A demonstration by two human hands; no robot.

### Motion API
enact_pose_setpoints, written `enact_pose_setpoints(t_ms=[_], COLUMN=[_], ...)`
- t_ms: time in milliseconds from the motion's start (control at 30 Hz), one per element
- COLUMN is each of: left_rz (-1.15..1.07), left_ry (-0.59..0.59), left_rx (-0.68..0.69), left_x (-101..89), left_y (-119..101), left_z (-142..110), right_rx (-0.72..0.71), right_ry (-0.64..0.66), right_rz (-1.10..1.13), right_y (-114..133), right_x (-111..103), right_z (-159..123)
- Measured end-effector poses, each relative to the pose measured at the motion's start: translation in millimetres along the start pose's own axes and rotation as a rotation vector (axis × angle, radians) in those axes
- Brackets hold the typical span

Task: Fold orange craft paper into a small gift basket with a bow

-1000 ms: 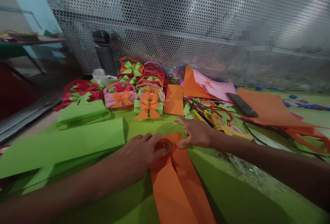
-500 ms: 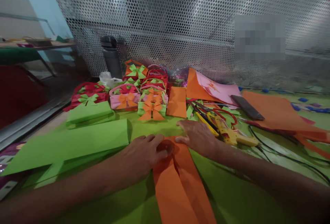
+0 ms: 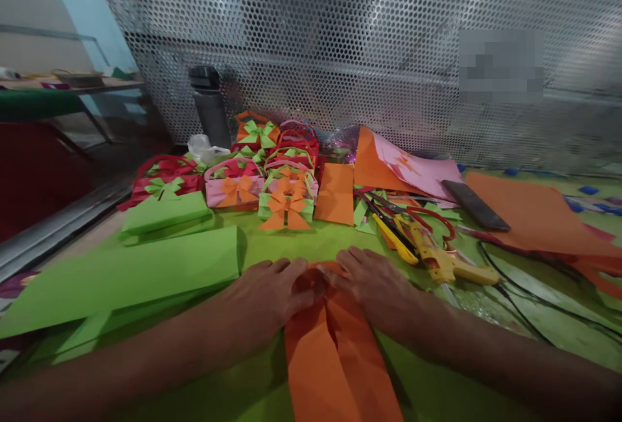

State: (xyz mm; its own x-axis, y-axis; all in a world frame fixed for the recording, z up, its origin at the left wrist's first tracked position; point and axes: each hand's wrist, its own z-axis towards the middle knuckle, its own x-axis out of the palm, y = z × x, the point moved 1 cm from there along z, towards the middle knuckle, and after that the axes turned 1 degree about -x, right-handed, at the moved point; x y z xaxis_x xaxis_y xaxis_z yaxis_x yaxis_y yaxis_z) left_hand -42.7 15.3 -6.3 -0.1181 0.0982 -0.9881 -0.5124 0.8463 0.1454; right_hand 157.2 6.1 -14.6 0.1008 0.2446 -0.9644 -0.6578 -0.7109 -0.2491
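Before a perforated metal panel (image 3: 311,33), on a green work surface (image 3: 233,389), a folded orange paper (image 3: 323,367) is handled.
The orange paper is laid lengthwise at the centre, its near end cut off by the lower edge of view. Its far left corner is gripped by the left hand (image 3: 272,292), fingers curled narrowly; the far right corner is covered by the right hand (image 3: 378,282), whose grip cannot be told. Near that hand, a yellow glue gun (image 3: 440,261) is laid beside a yellow cutter (image 3: 401,246).
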Motion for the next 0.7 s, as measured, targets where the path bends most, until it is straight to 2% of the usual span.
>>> enact_pose_setpoints(t_ms=[133, 300, 500, 700], left_rz=[-0.017, -0.032, -0.002, -0.025], left_ry=[0.019, -0.017, -0.001, 0.029], left_rx=[0.002, 0.000, -0.021, -0.049], left_x=[-1.1, 1.9, -4.1, -8.0], left_y=[0, 0, -3, -3], left_z=[1, 0, -1, -1], right_rx=[0.020, 0.029, 0.038, -0.005], right_ry=[0.001, 0.002, -0.017, 0.020], right_rz=[-0.022, -0.043, -0.076, -0.055], right_y=[1, 0, 1, 6], right_x=[-4, -3, -1, -5], right_z=[4, 6, 11, 2])
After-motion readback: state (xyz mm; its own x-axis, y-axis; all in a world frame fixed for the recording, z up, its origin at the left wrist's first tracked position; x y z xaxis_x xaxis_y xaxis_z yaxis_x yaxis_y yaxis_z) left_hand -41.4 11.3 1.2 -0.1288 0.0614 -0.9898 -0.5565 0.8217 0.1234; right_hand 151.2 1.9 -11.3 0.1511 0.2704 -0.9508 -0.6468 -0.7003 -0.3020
